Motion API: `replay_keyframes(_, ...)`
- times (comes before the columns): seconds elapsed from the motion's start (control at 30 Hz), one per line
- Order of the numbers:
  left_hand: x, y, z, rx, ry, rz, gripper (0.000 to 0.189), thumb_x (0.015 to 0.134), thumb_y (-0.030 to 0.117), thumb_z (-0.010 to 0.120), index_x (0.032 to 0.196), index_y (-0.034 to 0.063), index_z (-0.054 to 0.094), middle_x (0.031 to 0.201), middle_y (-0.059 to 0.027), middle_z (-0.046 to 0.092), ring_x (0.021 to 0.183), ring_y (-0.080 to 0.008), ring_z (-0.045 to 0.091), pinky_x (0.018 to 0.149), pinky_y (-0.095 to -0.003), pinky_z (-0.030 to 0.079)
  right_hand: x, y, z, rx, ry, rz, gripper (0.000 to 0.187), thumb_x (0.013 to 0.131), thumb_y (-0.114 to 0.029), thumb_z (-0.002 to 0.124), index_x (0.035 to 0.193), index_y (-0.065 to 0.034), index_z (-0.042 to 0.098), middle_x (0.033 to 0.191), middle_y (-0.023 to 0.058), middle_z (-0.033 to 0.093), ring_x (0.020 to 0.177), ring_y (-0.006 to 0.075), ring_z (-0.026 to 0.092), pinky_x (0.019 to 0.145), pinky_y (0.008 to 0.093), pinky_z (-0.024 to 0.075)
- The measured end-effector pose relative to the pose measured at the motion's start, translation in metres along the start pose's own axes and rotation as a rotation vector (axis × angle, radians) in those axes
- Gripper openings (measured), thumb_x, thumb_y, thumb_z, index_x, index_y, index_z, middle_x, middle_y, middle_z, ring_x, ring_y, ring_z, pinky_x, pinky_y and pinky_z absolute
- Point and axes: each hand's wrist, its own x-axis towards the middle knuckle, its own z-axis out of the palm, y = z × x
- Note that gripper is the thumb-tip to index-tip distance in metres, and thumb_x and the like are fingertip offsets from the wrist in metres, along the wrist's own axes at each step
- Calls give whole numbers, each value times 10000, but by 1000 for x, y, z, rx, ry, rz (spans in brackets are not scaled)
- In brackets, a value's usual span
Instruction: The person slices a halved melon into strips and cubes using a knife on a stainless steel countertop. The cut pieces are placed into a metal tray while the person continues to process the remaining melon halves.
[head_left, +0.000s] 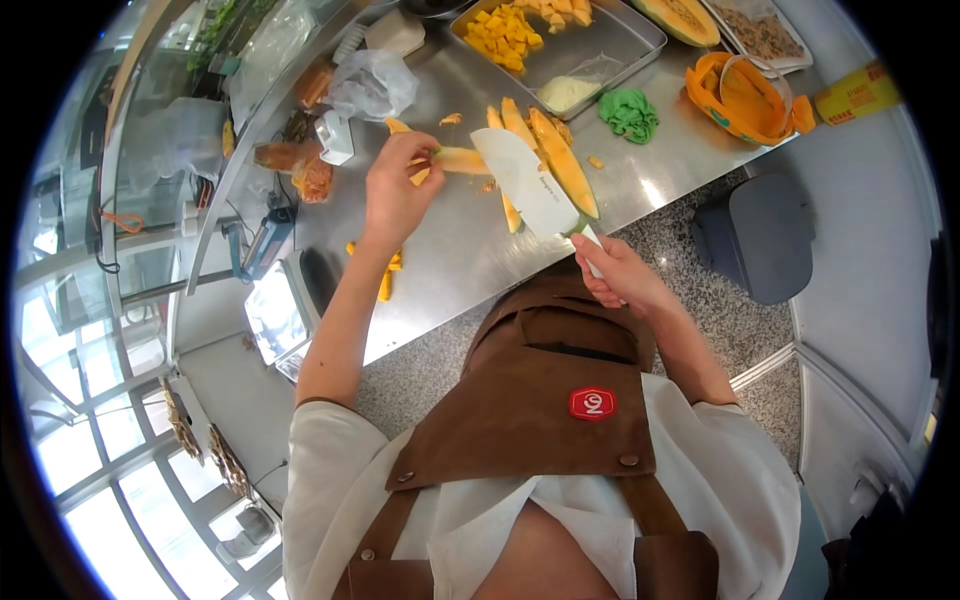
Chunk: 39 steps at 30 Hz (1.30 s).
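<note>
My right hand (615, 271) grips the pale handle of a knife with a broad white blade (527, 180). The blade's tip end lies over one end of an orange-fleshed melon slice (461, 160). My left hand (403, 184) pinches that slice at its other end, and another piece of melon (397, 126) shows just behind the knuckles. Several long melon wedges (561, 161) lie on the steel table (450, 247), partly hidden under the blade. A small offcut (595, 162) sits to their right. Whether the blade touches the slice I cannot tell.
Behind the wedges stands a metal tray (630, 60) with fruit cubes (502, 34) and a plastic bag. To its right are a crumpled green cloth (628, 115), an orange bag-lined container (742, 101) and a cut melon (682, 19). Yellow strips (385, 283) lie near the left front edge.
</note>
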Motion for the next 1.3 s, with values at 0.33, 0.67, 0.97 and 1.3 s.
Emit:
replay_keyframes(0.33,-3,2,-3,-35,-25,-86,253,779,-107,636,1003,5,599,1018,-67,586,904,-177,654,851,-287,587,-1,6,-13,-73,151,-10,438,984,-478,533,761,-122,410,536,-51,363,394,45,304,347,228,241)
replay_keyframes(0.67,-4,-2,-3,-39,-86,-28,232,779,-107,631,980,-3,582,1033,-76,590,927,-203,662,875,-310,593,14,4,-42,-157,168,58,422,991,-475,524,774,-129,417,535,-52,362,395,41,295,355,229,221)
replay_keyframes(0.97,-13,-12,5,-118,-14,-217,206,787,-83,637,965,-1,573,1000,-56,581,925,-165,664,802,-272,586,12,9,-24,-100,109,45,411,989,-474,530,791,-130,423,537,-54,359,397,38,292,355,225,223)
replay_keyframes(1.3,-35,-25,13,-138,6,-174,200,786,-104,627,947,-4,563,1021,-69,570,947,-179,647,826,-292,595,13,5,-19,-195,110,25,411,988,-470,536,785,-128,429,555,-50,380,409,38,306,359,221,220)
